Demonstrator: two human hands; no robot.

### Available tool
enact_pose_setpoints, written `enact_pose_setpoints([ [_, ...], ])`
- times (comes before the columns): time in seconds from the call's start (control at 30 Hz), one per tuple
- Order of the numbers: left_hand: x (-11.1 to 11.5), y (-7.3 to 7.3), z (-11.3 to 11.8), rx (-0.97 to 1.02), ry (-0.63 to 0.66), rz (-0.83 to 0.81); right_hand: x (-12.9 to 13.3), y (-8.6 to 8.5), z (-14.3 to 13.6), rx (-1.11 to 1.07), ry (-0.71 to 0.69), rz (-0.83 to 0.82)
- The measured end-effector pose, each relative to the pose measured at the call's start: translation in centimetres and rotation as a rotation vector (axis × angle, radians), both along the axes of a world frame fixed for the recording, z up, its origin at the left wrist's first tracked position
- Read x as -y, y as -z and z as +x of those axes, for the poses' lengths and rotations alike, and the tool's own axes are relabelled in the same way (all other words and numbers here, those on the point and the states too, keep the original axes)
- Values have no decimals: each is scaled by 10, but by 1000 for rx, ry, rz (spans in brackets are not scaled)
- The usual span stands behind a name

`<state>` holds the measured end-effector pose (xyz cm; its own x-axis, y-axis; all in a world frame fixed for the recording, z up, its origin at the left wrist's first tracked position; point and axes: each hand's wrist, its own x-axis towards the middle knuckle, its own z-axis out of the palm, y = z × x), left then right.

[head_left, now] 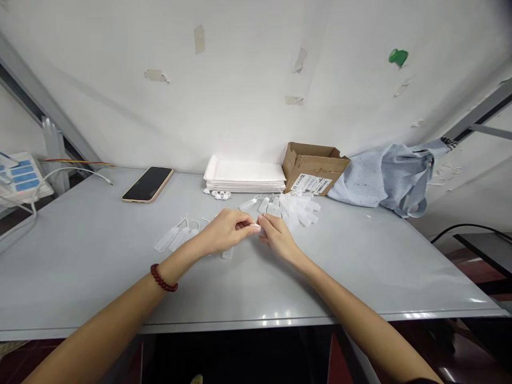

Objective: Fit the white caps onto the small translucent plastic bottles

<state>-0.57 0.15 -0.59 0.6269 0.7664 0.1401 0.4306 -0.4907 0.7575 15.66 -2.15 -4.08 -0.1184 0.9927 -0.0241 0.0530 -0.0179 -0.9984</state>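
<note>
My left hand [230, 230], with a dark red beaded bracelet on its wrist, pinches one end of a small whitish piece [258, 226]. My right hand [277, 234] meets it fingertip to fingertip and closes on the same piece, whose details are mostly hidden. Translucent white tags with looped strings [166, 240] lie on the table left of my left hand, partly covered by it, and one tag end [228, 253] shows below that hand. A larger pile of such tags [298, 209] sits just beyond my right hand.
A phone [148, 184] lies at the back left. White padded envelopes [246, 175] are stacked by the wall, with small white pieces [218, 194] before them. An open cardboard box [316, 169] and light blue cloth [380, 178] stand right of them. The grey table's [240, 298] front edge is near.
</note>
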Motion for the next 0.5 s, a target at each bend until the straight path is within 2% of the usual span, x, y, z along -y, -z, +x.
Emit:
enact_pose_setpoints([
  [0.3,1,-1,1,27,38,19,4,-10,-1,-8,-27,-77],
  [0.5,0,0,0,59,-3,38,5,-11,-1,-31,-52,-114],
])
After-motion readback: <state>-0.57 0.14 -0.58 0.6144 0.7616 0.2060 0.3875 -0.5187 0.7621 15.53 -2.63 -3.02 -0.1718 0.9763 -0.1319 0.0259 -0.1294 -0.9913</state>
